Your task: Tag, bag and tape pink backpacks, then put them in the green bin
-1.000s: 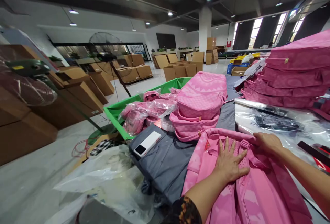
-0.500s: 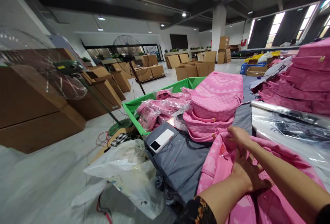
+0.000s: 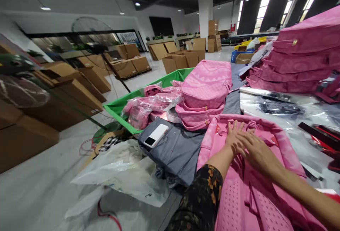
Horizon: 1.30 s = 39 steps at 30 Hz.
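Note:
A pink backpack (image 3: 232, 195) lies in front of me with its padded back and shoulder straps facing up. My left hand (image 3: 234, 136) rests flat on its upper part, fingers stretched toward the top edge. Beside it and partly over it lies my right hand (image 3: 256, 151), fingers extended and slightly spread. Neither hand grips anything I can see. Just beyond the bag's top edge, several pink backpacks (image 3: 207, 85) are stacked with their patterned fronts up.
A white phone (image 3: 156, 135) lies on the grey cloth (image 3: 183, 153) to the left. Behind it stands a green-sided bin (image 3: 114, 110) holding plastic-wrapped pink items. More pink backpacks (image 3: 300, 66) are piled at right, beside clear plastic bags (image 3: 281, 117). Cardboard boxes (image 3: 183, 61) fill the background.
My left hand has moved up the backpack to near its top. My right hand has left the top edge and joined it, lying flat. The view has turned right.

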Tool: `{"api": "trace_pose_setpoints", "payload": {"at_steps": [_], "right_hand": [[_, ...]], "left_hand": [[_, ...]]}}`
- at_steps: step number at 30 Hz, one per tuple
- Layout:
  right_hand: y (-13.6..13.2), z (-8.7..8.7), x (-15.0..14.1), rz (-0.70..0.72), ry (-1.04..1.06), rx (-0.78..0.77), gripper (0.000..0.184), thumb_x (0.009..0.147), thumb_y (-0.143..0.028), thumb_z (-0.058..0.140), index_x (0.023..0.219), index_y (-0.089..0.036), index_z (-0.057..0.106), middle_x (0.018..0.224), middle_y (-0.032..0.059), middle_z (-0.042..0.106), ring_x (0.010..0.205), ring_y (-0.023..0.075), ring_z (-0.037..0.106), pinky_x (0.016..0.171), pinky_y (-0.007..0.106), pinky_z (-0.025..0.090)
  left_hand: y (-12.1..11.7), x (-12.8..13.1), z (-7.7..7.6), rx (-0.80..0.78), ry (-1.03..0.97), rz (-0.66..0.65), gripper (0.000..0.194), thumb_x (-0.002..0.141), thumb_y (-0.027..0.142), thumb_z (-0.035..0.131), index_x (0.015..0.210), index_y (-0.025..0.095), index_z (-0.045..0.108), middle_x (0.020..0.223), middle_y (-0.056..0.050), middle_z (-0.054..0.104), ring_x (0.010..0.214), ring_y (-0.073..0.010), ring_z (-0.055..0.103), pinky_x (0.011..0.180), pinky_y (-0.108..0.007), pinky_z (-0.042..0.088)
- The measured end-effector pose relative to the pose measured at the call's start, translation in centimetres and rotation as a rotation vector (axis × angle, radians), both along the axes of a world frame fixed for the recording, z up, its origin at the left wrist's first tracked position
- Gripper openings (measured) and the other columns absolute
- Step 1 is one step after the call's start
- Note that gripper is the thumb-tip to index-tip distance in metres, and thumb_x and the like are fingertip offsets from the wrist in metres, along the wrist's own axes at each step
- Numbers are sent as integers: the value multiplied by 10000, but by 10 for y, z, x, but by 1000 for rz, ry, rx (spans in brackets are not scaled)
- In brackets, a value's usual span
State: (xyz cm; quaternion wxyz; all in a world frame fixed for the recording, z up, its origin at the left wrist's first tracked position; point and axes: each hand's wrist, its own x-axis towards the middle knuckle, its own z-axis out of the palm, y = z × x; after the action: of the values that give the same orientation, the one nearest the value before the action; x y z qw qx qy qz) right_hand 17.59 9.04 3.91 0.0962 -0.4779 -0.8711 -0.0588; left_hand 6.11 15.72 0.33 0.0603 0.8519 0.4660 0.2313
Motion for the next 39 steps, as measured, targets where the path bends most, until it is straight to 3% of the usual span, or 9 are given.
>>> {"api": "trace_pose_setpoints", "payload": {"at_steps": [7,12,19,23,26,29,31,35,39], "right_hand": [[-67,-66,35,29,36,160,514,1038,-342,298,1439,-149,554,1434,160,598,1334,305,550,1094,582,436],[-58,-78,27,-7,109,164,496,1016,-278,329,1442,-159,554,1471,144,566,1387,283,499,1153,569,373],[-66,-63,22,-90,272,133,471,1045,-291,291,1400,-140,561,1467,152,573,1386,285,495,1168,530,343],[-59,-52,27,-166,564,122,432,1038,-365,345,1311,-140,593,1318,194,657,1249,311,595,1083,511,446],[-73,-24,22,-123,632,154,383,1029,-384,367,1244,-184,612,1150,164,709,1088,299,657,958,478,517],[-107,12,4,345,489,-46,253,996,-332,426,1069,-248,653,1021,101,707,965,245,656,867,394,524],[-129,26,-12,699,300,-299,238,991,-276,392,966,-245,627,936,73,674,834,206,616,759,343,507],[-139,8,-29,812,294,-446,228,976,-244,329,1000,-225,555,910,58,620,749,184,526,660,318,445],[-128,-33,-30,861,434,-319,185,835,-228,347,961,-233,483,835,39,573,708,186,487,605,326,393]], "left_hand": [[-10,-13,38,-219,26,-53,460,1061,343,371,1503,299,488,1598,-24,478,1552,-271,270,1262,-613,122],[-111,-58,78,-337,12,-716,398,1082,379,359,1006,188,700,1017,-34,767,953,-155,690,924,-292,506],[-150,-49,39,-2,350,-961,341,984,312,517,681,214,640,679,-47,691,694,-181,628,789,-332,489],[-138,-46,12,-43,372,-830,275,979,304,498,834,186,699,891,-87,745,898,-213,649,948,-353,466],[-145,-52,5,-61,238,-419,363,976,359,503,1204,135,675,1292,-155,670,1239,-289,556,1131,-436,362],[-147,-57,3,-135,203,-129,562,990,458,488,1485,191,500,1607,-156,411,1473,-350,344,1215,-510,245],[-140,-63,4,-171,251,-195,569,1023,501,419,1531,247,451,1659,-120,343,1506,-327,313,1218,-492,249],[-123,-79,4,-109,251,-390,530,1075,441,295,1539,228,440,1598,-94,462,1424,-238,445,1185,-402,314],[-118,-84,-4,-109,114,-108,602,1034,558,382,1575,294,386,1618,-78,435,1474,-323,369,1241,-545,195]]}}
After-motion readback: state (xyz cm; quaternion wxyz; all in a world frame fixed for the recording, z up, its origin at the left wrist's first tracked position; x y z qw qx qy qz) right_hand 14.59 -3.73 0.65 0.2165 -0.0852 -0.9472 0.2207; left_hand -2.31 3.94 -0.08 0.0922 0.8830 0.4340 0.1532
